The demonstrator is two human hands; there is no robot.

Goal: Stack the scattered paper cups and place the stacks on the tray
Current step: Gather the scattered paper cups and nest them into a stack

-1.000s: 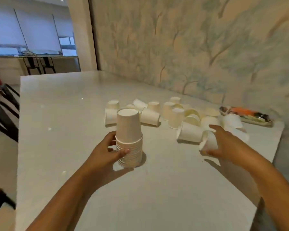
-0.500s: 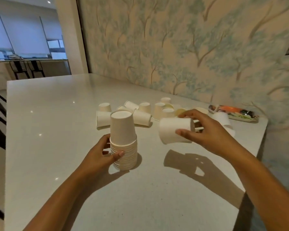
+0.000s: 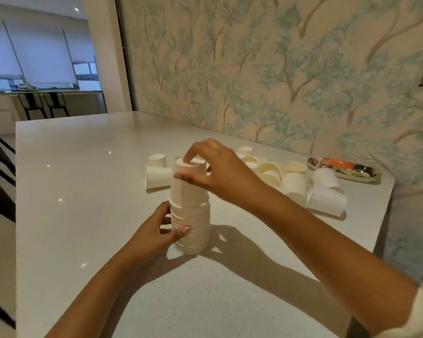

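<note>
A stack of upside-down white paper cups (image 3: 192, 230) stands on the white table (image 3: 88, 196) in front of me. My left hand (image 3: 154, 234) wraps around its lower rims. My right hand (image 3: 214, 168) grips one more upturned cup (image 3: 187, 189) by its base, set over the top of the stack. Several loose cups (image 3: 296, 184) lie scattered behind, some upright, some on their sides; two more cups (image 3: 156, 173) sit to the left of the stack. A patterned tray (image 3: 344, 170) lies at the table's far right, against the wall.
The wallpapered wall (image 3: 279, 76) runs along the table's far side. The table's right edge (image 3: 386, 215) drops off just beyond the loose cups. Dark chairs (image 3: 0, 174) stand at the left.
My right hand picked a loose cup from the pile at the right, carried it left and set it upside down over the stack. My left hand kept hold of the stack.
</note>
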